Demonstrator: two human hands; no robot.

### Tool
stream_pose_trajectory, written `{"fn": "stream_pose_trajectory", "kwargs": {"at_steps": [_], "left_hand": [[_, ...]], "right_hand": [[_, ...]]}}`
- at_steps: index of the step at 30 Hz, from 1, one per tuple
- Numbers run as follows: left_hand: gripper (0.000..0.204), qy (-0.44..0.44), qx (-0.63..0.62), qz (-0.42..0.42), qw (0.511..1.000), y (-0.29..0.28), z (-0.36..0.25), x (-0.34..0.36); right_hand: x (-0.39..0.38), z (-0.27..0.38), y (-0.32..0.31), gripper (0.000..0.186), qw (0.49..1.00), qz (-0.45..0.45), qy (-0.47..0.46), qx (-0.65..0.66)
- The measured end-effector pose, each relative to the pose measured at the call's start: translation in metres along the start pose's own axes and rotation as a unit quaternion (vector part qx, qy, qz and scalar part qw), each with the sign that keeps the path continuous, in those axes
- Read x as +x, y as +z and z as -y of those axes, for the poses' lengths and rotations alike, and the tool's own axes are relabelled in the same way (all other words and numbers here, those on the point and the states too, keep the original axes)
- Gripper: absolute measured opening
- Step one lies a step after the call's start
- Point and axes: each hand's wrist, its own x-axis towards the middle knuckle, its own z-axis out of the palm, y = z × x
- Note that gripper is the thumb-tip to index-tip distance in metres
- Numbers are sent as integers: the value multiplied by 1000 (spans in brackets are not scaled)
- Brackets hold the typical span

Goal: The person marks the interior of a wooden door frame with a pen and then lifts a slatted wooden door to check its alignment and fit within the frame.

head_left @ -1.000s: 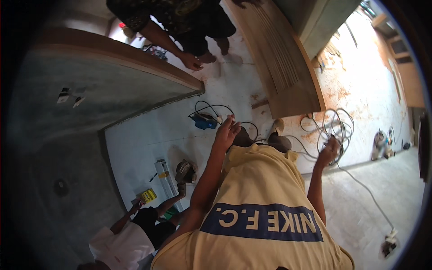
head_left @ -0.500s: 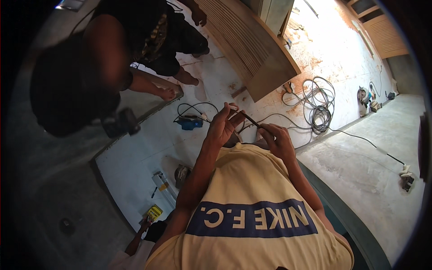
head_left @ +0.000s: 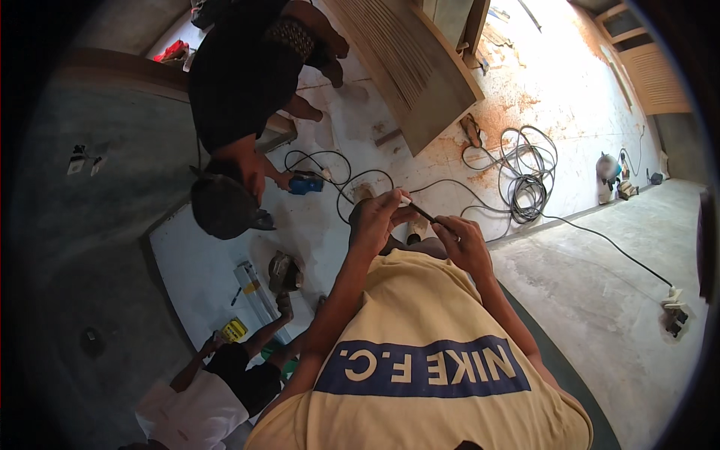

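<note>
Both hands, left hand and right hand, pinched a thin dark cable with a white tip; grip unchanged since earlier, view shifted.

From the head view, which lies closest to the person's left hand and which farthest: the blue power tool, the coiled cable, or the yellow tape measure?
Nearest first, from the left hand:
1. Blue power tool, on the white floor just up and to the left of the hand.
2. Coiled cable, off to the right, beyond the right hand.
3. Yellow tape measure, down and to the left, by another person's hand.
</note>
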Motion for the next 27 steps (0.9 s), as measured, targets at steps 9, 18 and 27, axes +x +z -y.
{"fn": "stream_pose_trajectory", "kwargs": {"at_steps": [9,18,27], "left_hand": [[28,18,31,-54,998,19,51,-14],[40,-34,163,30,986,17,59,-32],[67,-68,366,10,928,-76,32,-114]], "right_hand": [[-32,-22,-6,17,999,4,-6,-40],[-79,-47,16,26,997,-45,-36,-45],[-171,-55,-72,23,850,-513,50,-107]]}}
